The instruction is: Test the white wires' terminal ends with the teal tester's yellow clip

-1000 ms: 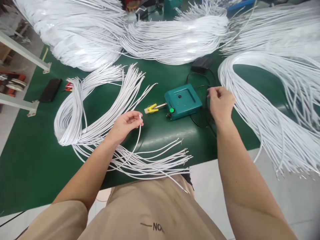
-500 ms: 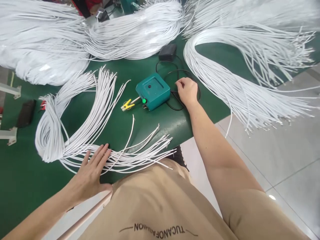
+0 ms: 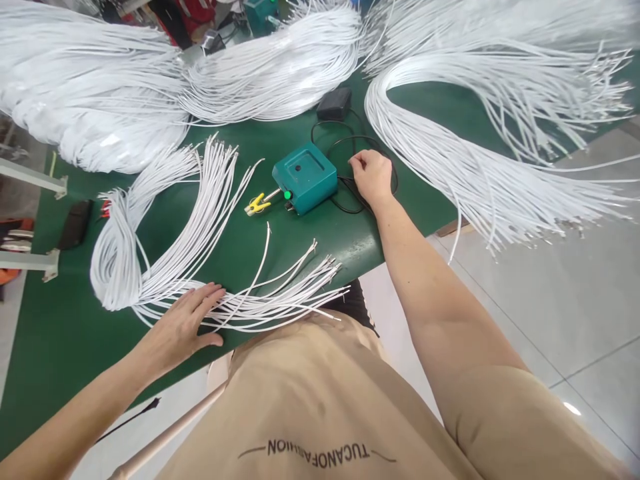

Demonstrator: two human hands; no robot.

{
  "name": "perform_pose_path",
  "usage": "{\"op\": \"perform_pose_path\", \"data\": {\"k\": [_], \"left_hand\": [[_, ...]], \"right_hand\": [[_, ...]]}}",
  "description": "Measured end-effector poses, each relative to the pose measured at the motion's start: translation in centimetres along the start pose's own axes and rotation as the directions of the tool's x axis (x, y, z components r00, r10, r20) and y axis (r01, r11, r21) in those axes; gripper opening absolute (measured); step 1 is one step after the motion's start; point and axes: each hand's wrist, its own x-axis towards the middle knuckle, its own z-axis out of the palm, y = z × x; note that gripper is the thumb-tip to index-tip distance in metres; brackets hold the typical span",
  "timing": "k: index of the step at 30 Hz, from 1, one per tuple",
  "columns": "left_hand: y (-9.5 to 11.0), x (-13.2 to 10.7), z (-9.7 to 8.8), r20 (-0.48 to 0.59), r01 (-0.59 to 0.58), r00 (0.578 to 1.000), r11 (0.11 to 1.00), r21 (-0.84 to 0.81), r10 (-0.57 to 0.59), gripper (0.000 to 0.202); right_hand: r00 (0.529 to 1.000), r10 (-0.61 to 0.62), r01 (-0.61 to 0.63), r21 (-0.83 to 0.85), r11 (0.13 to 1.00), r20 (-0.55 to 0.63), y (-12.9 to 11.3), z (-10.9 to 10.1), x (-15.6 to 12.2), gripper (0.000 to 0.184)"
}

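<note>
My left hand (image 3: 187, 323) lies with its fingers stretched over a spread of white cords (image 3: 280, 300) near the table's front edge, thumb apart. Those cords fan to the right, with small metal-looking tips. Left of them, a looped white cord bundle (image 3: 117, 267) touches the spread. My right hand (image 3: 373, 175) rests closed on the table, fingers curled, beside a black cable (image 3: 350, 208); whatever may be in the fingers is hidden. Just left of it stands a teal box-shaped device (image 3: 313, 180) with a green button, and a yellow clip (image 3: 257, 204) sits at its metal rod.
Large white cord heaps (image 3: 95, 87) fill the back of the green table (image 3: 55, 347). Another curved cord bundle (image 3: 425, 133) hangs over the right edge. A black box (image 3: 334, 104) lies behind the device. At far left are white metal brackets (image 3: 33, 261) and a dark object (image 3: 76, 224).
The fingers of my left hand have drawn closer together on the cords. My right hand stays closed in nearly the same place. The camera view has shifted slightly.
</note>
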Motion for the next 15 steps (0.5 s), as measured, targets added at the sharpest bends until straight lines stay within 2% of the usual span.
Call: {"op": "perform_pose_path", "data": {"k": [2, 4, 7, 9, 12, 15], "left_hand": [[-0.3, 0.7, -0.7, 0.004, 0.012, 1.000, 1.000, 0.010, -0.012, 0.060], [-0.1, 1.4, -1.7, 0.054, -0.012, 0.998, 1.000, 0.004, 0.011, 0.042], [0.7, 2.3, -3.1, 0.203, -0.112, 0.972, 0.993, -0.035, 0.117, 0.014], [1.3, 2.7, -3.3, 0.214, -0.129, 0.969, 0.991, 0.028, 0.120, 0.009], [1.7, 3.2, -2.5, 0.225, -0.094, 0.973, 0.983, 0.157, 0.057, 0.016], [1.5, 3.6, -1.6, 0.209, -0.082, 0.976, 0.987, 0.135, 0.053, 0.016]], "right_hand": [[1.000, -0.008, 0.008, 0.011, 1.000, -0.006, 0.0, -0.1, 0.1, 0.027], [1.000, -0.023, 0.023, 0.034, 0.999, -0.021, 0.0, -0.2, 0.1, 0.024], [0.998, -0.036, 0.039, 0.072, 0.997, -0.045, -0.1, -0.4, 0.4, 0.022], [0.999, -0.015, 0.018, 0.064, 0.998, -0.047, -0.1, -0.4, 0.7, 0.022], [0.999, 0.038, -0.037, 0.020, 0.999, -0.022, 0.2, -0.4, 1.2, 0.021], [0.997, 0.077, -0.078, -0.007, 0.997, -0.017, 0.3, -0.2, 1.6, 0.018]]}}
